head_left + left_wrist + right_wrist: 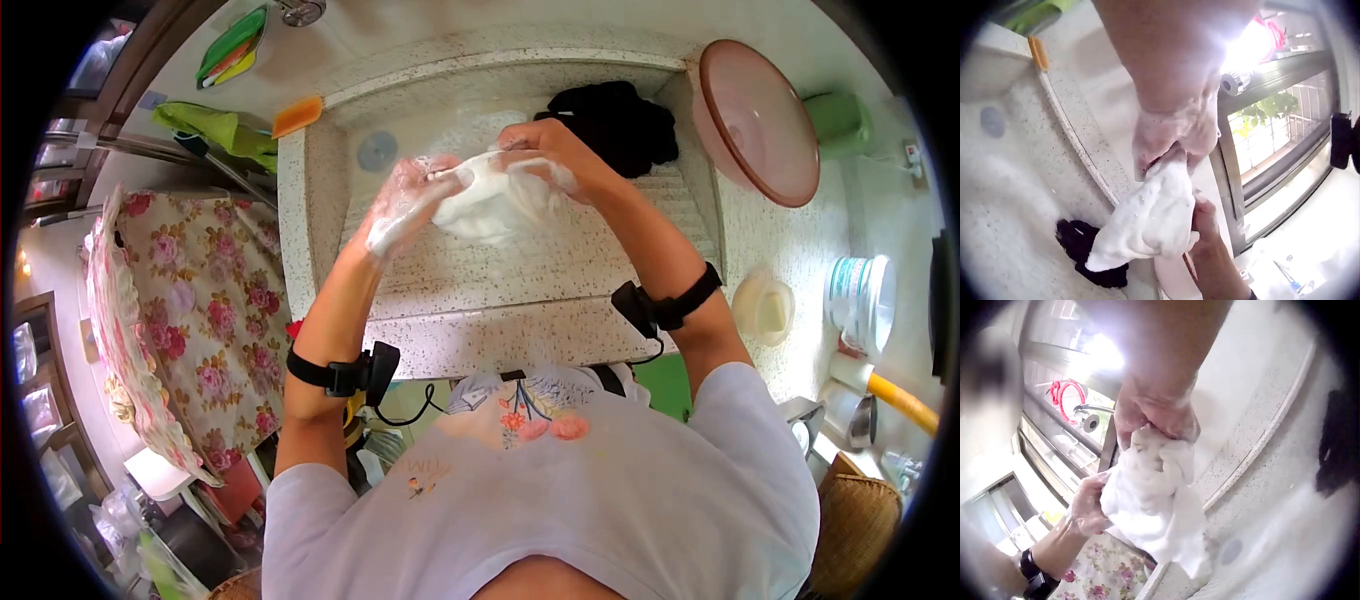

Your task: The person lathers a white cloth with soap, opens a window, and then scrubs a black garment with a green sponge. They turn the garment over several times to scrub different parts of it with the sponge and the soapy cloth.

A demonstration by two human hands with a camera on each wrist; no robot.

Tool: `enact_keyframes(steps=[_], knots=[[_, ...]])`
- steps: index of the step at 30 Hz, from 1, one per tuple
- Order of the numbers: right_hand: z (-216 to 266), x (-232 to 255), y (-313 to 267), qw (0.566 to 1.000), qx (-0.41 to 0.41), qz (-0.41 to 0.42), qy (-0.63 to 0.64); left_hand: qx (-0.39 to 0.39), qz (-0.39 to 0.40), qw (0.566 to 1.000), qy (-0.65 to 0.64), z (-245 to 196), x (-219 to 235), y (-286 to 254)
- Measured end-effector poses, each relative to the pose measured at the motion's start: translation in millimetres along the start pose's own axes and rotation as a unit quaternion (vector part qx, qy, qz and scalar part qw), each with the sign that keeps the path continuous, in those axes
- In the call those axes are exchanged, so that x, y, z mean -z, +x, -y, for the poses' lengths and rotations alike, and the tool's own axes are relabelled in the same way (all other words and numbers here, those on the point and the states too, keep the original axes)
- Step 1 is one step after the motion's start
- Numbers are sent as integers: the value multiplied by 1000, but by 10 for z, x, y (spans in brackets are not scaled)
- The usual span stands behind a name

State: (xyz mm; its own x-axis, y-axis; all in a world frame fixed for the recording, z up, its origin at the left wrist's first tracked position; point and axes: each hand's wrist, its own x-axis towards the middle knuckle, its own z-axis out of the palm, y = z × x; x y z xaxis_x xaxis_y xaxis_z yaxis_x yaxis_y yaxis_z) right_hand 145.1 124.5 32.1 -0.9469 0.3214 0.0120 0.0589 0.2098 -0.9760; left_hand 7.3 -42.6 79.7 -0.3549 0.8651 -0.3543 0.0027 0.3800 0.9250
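Between the two hands hangs a wet white cloth (488,208), bunched up and coated in soap suds, over the speckled stone sink (455,325). The left hand (408,200) grips one side of it, with foam covering its back and wrist. On the other side the right hand (555,158) holds the cloth in curled fingers, also sudsy. In the left wrist view the cloth (1147,222) droops below the left fist. The right wrist view shows its folds (1154,494) gathered under the right fist, with the left hand (1088,506) beside them.
A black cloth (620,125) lies in the sink's back right corner, near the ribbed washboard slope. The drain (377,151) is at back left. An orange sponge (297,116) sits on the left rim; a pink basin (745,125) leans at right. A white tub (860,300) stands farther right.
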Motion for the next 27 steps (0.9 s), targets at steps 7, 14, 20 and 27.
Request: enact_keyframes(steps=[7,14,20,27], knots=[[12,18,-20,997,-14,19,80,16,-9,1000,-12,-83,-73,-15],[44,40,-42,995,-21,18,96,4,17,1000,2,-165,-9,-124],[315,32,-76,995,-53,55,63,-2,16,1000,26,-202,-27,-142],[431,-5,-101,999,-16,33,-19,-27,12,989,146,-159,-35,-81]])
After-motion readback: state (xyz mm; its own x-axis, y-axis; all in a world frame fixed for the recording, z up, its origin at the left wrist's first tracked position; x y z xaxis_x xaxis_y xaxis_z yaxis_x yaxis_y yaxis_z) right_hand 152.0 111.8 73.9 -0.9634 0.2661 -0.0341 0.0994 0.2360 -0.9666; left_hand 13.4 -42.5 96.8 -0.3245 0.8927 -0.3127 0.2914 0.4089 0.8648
